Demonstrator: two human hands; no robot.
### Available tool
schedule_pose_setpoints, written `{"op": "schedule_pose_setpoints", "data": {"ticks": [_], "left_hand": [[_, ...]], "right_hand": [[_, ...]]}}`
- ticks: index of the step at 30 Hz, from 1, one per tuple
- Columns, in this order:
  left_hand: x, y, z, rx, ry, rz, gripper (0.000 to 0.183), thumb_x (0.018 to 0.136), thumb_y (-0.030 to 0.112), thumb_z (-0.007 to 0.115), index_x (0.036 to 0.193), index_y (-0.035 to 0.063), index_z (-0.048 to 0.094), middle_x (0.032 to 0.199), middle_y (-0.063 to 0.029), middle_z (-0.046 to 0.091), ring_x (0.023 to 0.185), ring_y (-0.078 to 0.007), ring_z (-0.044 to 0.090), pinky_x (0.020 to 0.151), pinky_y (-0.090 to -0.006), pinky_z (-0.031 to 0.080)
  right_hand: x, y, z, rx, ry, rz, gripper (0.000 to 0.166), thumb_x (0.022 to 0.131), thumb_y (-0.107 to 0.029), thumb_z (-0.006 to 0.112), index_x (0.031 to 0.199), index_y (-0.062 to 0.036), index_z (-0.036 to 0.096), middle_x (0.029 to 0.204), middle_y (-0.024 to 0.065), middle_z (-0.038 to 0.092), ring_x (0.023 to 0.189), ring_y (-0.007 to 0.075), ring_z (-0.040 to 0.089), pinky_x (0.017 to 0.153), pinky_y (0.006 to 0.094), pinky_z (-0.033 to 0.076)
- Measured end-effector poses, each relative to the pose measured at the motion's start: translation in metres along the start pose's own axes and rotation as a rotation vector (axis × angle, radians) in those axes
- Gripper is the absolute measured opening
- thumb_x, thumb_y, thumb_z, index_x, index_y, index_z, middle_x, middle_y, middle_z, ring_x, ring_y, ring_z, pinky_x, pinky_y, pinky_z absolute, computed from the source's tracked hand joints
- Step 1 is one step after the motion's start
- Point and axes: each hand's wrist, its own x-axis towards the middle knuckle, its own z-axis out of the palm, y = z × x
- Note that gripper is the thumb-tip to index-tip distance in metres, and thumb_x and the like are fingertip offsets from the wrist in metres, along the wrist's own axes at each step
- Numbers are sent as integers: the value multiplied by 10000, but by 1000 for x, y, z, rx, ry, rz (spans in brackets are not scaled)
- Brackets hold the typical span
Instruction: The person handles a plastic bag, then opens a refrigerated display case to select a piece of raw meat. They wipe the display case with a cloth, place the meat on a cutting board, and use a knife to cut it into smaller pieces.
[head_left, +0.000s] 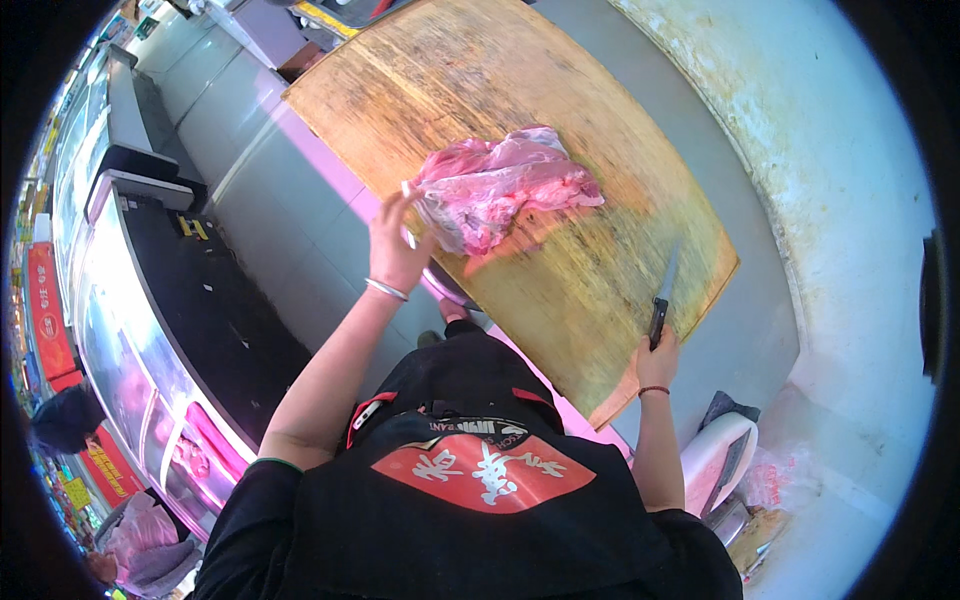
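Observation:
A large piece of raw pink meat (510, 184) with whitish membrane lies on a wooden cutting board (615, 315) in front of me. My left hand (397, 244), a bangle at its wrist, is at the near left end of the meat. Its fingers are bent and its thumb stands apart; whether they pinch the meat's edge is not clear. In my right hand (658, 364) is the black handle of a knife (664, 292). The blade points away from me over the right part of the board, apart from the meat.
Left of the board runs a tiled floor (277, 195), then a glass display counter (142, 360) holding meat. A pale wall (847, 210) bounds the right side. By my right forearm stands a white scale-like object (720, 465). A person (146, 540) is beyond the counter.

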Motion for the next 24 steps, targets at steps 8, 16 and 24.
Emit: {"op": "schedule_pose_setpoints", "data": {"ticks": [8, 16, 24], "left_hand": [[-38, 0, -11, 251, -389, 213, 512, 771, 105, 642, 1269, 193, 558, 1375, -71, 479, 1226, -303, 503, 1048, -476, 373], [-35, -12, -5, -3, -249, 131, 298, 804, 119, 650, 1101, 94, 641, 1185, -97, 600, 1081, -311, 573, 925, -411, 470], [7, 12, 27, 129, -170, 6, 344, 767, 296, 710, 958, 10, 692, 976, -168, 663, 917, -359, 634, 813, -399, 512]], "right_hand": [[32, 3, 15, 357, -247, 309, 265, 824, -192, 631, 975, 11, 555, 726, 89, 589, 625, 229, 606, 555, 368, 486], [5, -52, 19, 644, -109, 500, 178, 828, -117, 617, 881, -26, 473, 641, 47, 494, 450, 145, 496, 377, 316, 391], [2, -48, 45, 605, -83, 409, 190, 791, -98, 628, 826, -33, 452, 623, 40, 485, 418, 155, 467, 381, 327, 374]]}}
